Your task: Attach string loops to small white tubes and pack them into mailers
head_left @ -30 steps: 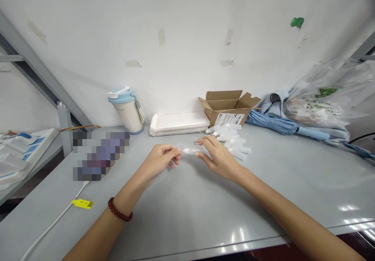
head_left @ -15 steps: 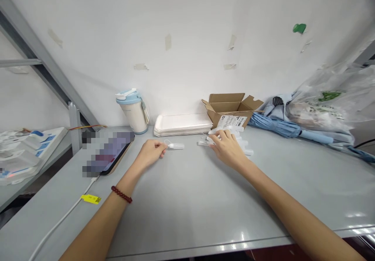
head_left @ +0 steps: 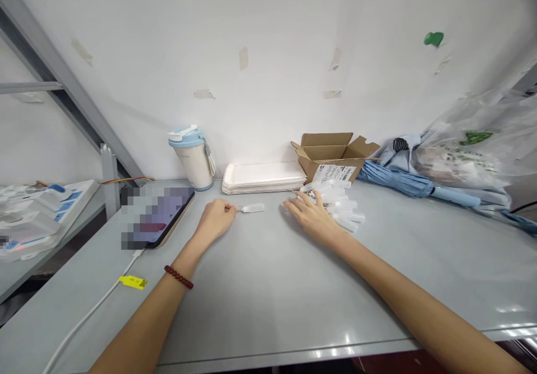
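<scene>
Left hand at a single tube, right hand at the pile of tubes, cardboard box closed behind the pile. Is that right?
The cardboard box is open, not closed, as the head view shows. Left hand at the tube, right hand at the pile: correct.

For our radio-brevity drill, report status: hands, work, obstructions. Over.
Left hand: pinching narrow end of small translucent white plastic tube. Right hand: at pile of similar tubes, hold unclear. Open brown cardboard box close behind pile.
</scene>
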`<state>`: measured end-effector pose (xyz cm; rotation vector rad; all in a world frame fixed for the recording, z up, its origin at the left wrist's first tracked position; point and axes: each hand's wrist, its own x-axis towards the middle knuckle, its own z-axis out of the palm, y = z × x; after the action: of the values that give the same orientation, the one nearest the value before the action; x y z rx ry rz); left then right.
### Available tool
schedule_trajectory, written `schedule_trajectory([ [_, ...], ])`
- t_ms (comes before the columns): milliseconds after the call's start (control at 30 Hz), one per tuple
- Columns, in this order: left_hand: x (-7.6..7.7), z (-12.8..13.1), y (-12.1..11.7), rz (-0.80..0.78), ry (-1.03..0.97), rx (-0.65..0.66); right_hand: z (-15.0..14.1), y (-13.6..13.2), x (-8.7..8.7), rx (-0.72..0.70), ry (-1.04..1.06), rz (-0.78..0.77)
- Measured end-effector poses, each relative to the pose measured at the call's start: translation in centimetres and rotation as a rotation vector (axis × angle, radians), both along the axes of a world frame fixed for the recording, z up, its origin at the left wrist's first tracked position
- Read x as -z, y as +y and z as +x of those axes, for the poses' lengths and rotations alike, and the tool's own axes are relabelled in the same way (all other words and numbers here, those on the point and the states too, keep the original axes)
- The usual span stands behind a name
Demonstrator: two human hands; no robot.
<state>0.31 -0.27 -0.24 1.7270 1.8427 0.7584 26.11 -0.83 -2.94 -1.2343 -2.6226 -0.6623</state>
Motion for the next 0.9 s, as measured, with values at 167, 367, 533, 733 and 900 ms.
schedule_trajectory([
  [167, 0.2, -0.2, 0.1, 0.044, 0.013, 0.001, -0.1, -0.3, -0.3, -0.033, 0.036, -0.02],
  [367, -0.2, 0.2, -0.3, 0.076, 0.02, 0.013, 0.1, -0.4, -0.7, -0.101, 0.391, -0.077],
  [533, -0.6, 1.0, -0.9, 0.11, -0.019, 0.061, 0.1, -1.5, -2.5, -0.157, 0.733, -0.137],
  [733, -1.3, 2.4, -1.9, -0.061, -0.371, 0.156, -0.3, -2.7, -4.1, -0.049, 1.036, -0.291],
  [900, -2.1, 3.3, -2.9, -0.156, -0.525, 0.252, -0.7, -3.2, -4.5, -0.06, 1.269, -0.513],
])
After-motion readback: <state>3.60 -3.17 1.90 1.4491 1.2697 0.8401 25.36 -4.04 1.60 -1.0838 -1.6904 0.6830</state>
